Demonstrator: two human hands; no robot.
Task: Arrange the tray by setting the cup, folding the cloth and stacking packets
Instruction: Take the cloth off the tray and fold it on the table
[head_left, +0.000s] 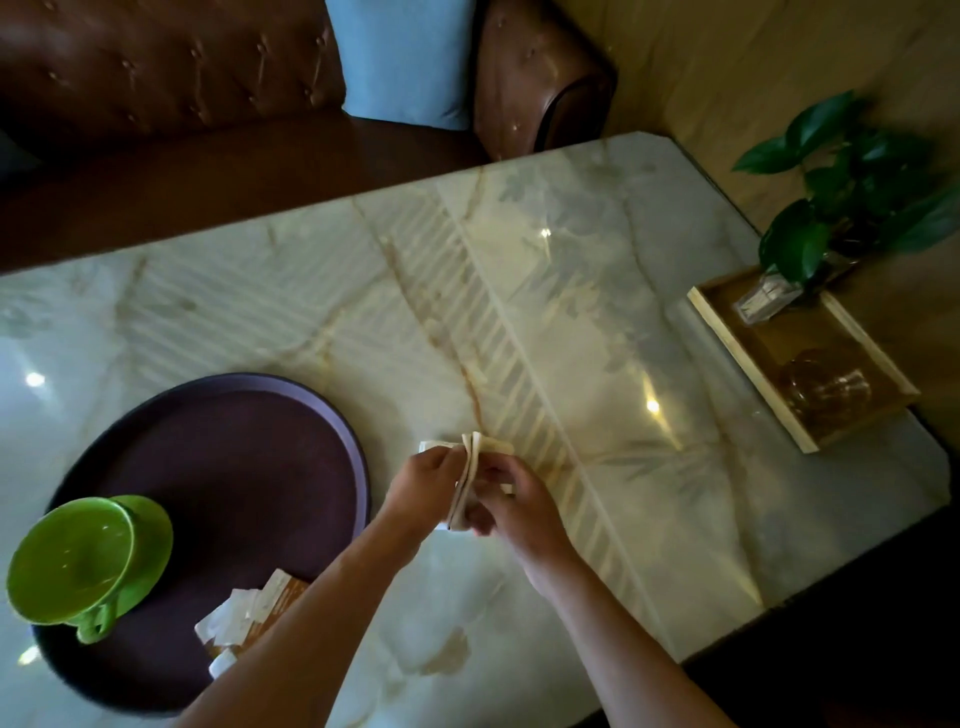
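Cloth (470, 475): pale, half folded, held just above the marble table (571, 312), right of the tray (249, 457).
Grip: left hand (434, 480) and right hand (511, 512) both pinch its edges.
Risk: uneven edges may let the fold slip open.
Cup (78, 561): green, already on tray, packets (249, 613) beside it.

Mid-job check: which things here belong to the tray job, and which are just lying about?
Job:
round tray
green cup
packets
cloth, held by left hand and right hand

Lying about:
wooden tray
plant
blue cushion
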